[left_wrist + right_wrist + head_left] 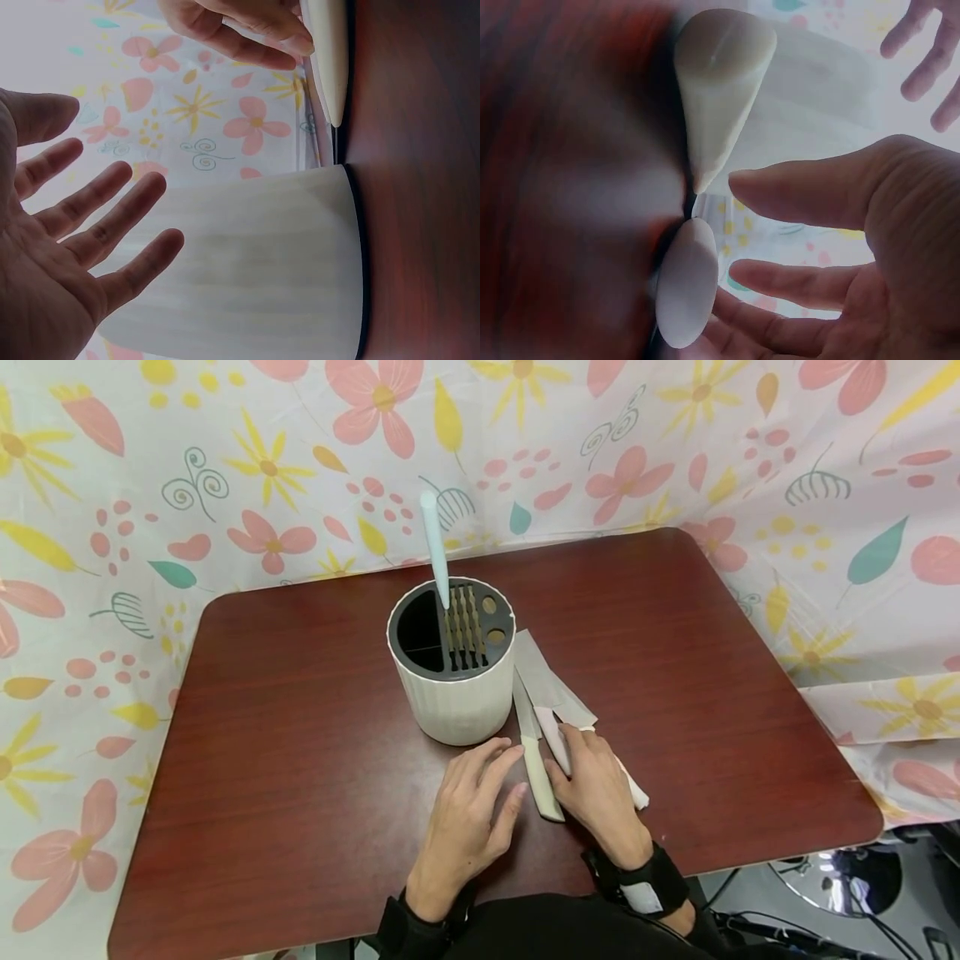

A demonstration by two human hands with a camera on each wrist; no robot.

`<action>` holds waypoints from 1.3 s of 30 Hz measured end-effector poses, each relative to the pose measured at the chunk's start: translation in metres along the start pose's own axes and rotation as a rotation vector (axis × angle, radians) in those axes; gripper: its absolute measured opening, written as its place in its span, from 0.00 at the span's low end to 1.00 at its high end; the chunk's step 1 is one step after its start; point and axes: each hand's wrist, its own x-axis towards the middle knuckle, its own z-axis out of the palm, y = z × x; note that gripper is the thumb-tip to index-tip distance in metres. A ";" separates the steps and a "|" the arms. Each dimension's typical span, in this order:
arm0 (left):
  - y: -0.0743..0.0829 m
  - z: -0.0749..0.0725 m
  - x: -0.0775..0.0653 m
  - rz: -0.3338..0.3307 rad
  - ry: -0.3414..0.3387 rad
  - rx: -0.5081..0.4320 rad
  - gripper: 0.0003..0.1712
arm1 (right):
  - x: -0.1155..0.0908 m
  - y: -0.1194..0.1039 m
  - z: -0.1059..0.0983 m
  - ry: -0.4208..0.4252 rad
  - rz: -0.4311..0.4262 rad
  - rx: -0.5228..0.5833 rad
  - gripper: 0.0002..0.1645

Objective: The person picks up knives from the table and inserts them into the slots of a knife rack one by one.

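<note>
Knives, head view: here they lie, pink knife (pixel 553 739), cream knife (pixel 532 760) and wide knife (pixel 573 700), on the table just right of the holder (pixel 465 710).
Pink handle: stiff and fairly light, I'd judge, smooth enough to slip; take it mid-handle, clear of the blade.
Right hand (pixel 600 785): over the pink handle, thumb one side, fingers the other!
Left hand (pixel 468 818): in front of the holder, clasping nothing.
Table (pixel 285 777): dark reddish wood, flat, with a soft sheen.
Room: flowered cloth (pixel 562 443) all round, cables (pixel 780 922) low on the right.
Palm, left wrist view: fingers spread, nothing in them, holder wall beyond.
Thumb, right wrist view: a gap between it and the pink handle, so no closed grip; whether the far fingers touch, I can't tell.
</note>
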 end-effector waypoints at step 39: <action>-0.002 -0.001 -0.002 -0.016 -0.066 0.012 0.19 | 0.023 -0.009 0.005 -0.108 0.066 -0.091 0.21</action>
